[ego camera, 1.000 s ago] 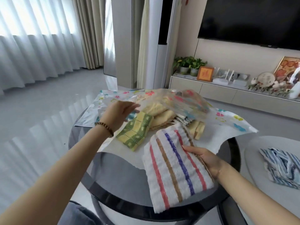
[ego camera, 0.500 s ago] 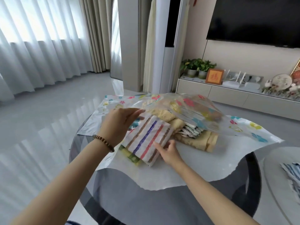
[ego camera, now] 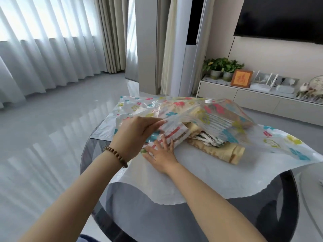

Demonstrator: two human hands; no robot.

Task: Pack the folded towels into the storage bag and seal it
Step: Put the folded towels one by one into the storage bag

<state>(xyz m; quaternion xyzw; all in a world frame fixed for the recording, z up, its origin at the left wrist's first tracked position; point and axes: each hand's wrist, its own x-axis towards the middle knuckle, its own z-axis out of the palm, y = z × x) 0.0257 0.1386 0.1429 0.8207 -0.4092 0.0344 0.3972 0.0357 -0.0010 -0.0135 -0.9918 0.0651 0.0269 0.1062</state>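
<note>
Plastic from the top sheet of the storage bag (ego camera: 227,117) is pinched in the left hand (ego camera: 134,137), with the fingers and thumb pressed together on it. That hand holds the sheet up like a little roof. Under the roof lies the striped towel (ego camera: 174,135), just inside the open mouth of the bag, on the round table (ego camera: 192,224). The right hand (ego camera: 161,154) rests flat on the near end of this towel, with its fingers straight and a bit apart. The towel runs away from those fingers, up and to the right, deeper into the bag. So the right hand is the nearer one. I think a push straight along the towel would slide it in beside the yellow towels (ego camera: 220,152). The bag is not closed yet.
</note>
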